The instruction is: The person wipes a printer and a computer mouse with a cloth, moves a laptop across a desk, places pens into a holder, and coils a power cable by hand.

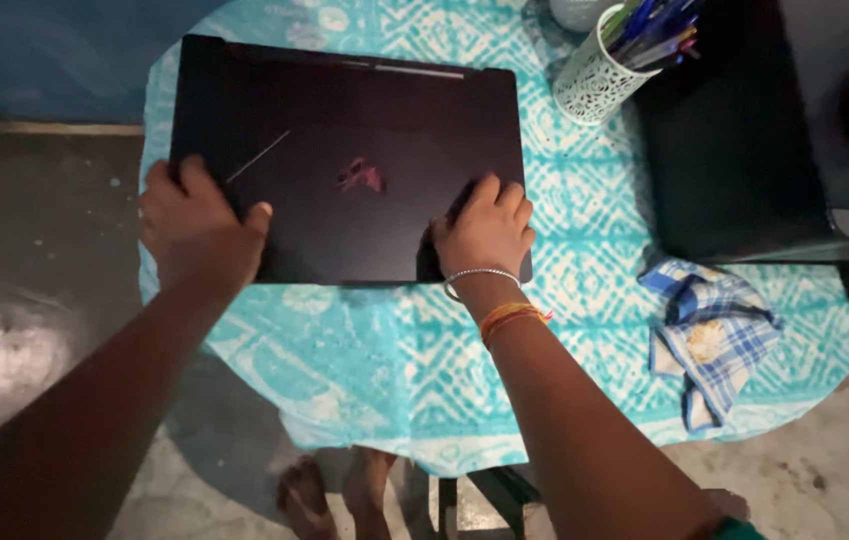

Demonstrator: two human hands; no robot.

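Observation:
A closed black laptop (pixel 364 130) with a small red mark on its lid lies flat on a round table covered by a turquoise patterned cloth (pixel 364 350). My left hand (pixel 194 225) grips the laptop's near left corner, fingers over the edge and thumb on the lid. My right hand (pixel 484 232) holds the near right corner, fingers curled on the lid. A silver bracelet and orange threads circle my right wrist.
A white perforated pen holder (pixel 594 80) full of pens stands at the back right. A large black box-like device (pixel 744 140) fills the right side. A crumpled blue checked cloth (pixel 709 335) lies near the table's right edge. Bare feet (pixel 334 495) show on the grey floor below.

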